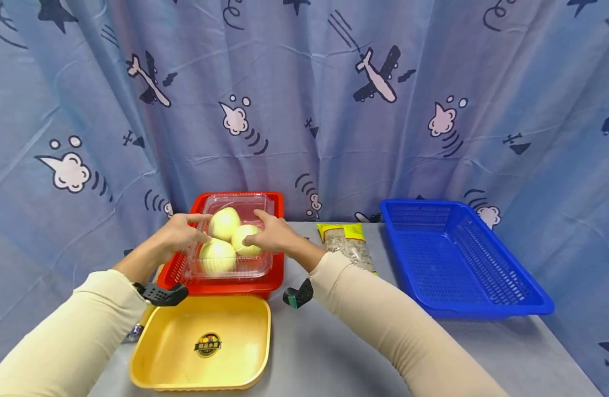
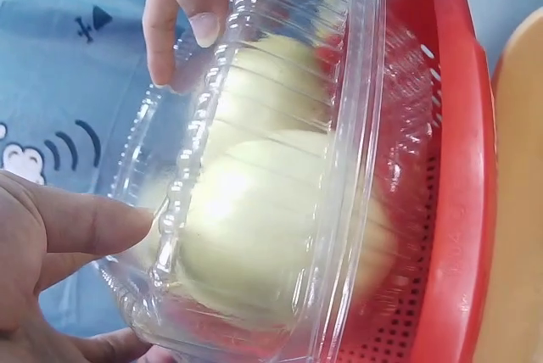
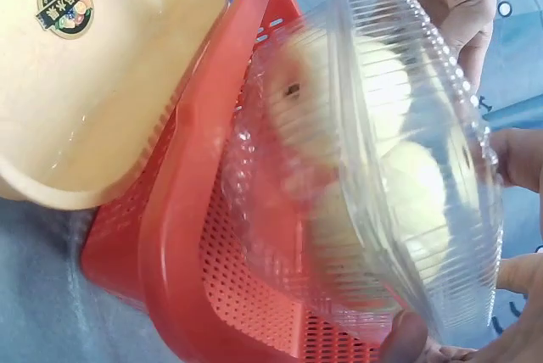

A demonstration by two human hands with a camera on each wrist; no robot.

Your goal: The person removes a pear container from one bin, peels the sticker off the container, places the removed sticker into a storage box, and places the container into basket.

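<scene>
A clear plastic clamshell box point(image 1: 195, 268) holds three pale yellow, round fruits point(image 1: 217, 256). It overlaps the red basket point(image 1: 172, 273), with its lower part within the rim in the right wrist view point(image 3: 174, 210). My left hand point(image 1: 179, 237) grips the box's left side, thumb on the lid's ridged edge and other fingers lower down, as the left wrist view shows. On the opposite side, my right hand point(image 1: 275, 236) holds the box between thumb and fingers. Both hands' lower fingers are partly hidden by the box.
A yellow tray point(image 1: 240, 358) with a round label stands in front of the red basket. To the right lies a printed bag point(image 1: 346, 242) of dry goods. Further right stands a large blue basket point(image 1: 483, 309). A patterned blue curtain point(image 1: 304, 110) hangs behind the table.
</scene>
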